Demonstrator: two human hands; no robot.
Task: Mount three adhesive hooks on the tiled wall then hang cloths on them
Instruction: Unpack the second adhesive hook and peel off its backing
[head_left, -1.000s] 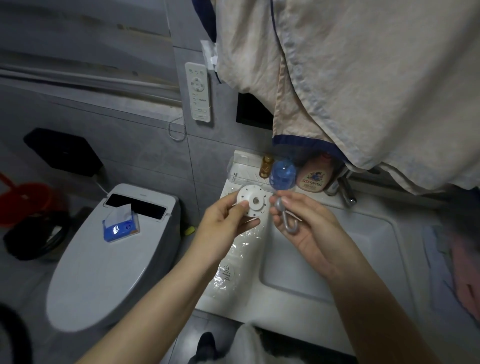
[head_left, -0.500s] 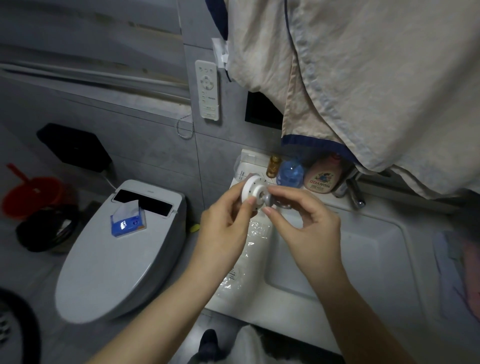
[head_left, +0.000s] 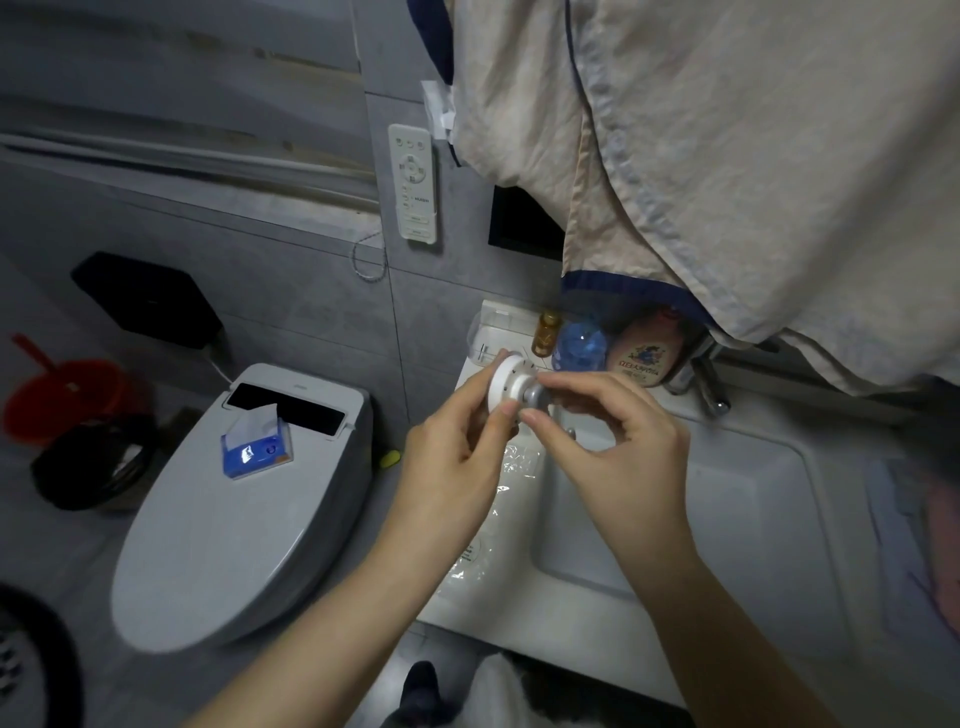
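Head view. Left hand, entering from 7 o'clock, pinches the rim of a white disc between thumb and fingers; the disc stands on edge, just above centre of frame, over the left rim of the sink. Right hand, entering from 5 o'clock, has thumb and forefinger closed on a grey metal hook whose round head sits against the disc's central hub; the remaining fingers curl loosely, and most of the hook is hidden behind them. Clear plastic wrapping lies on the sink ledge below the hands. At 12 to 2 o'clock a beige cloth with dark blue edging hangs over the tiled wall. Just beyond the disc stand a brown vial, a blue bottle and a pink bottle. A white remote is fixed to the wall at 11 o'clock. At 8 o'clock, a closed toilet bears a blue tissue pack.
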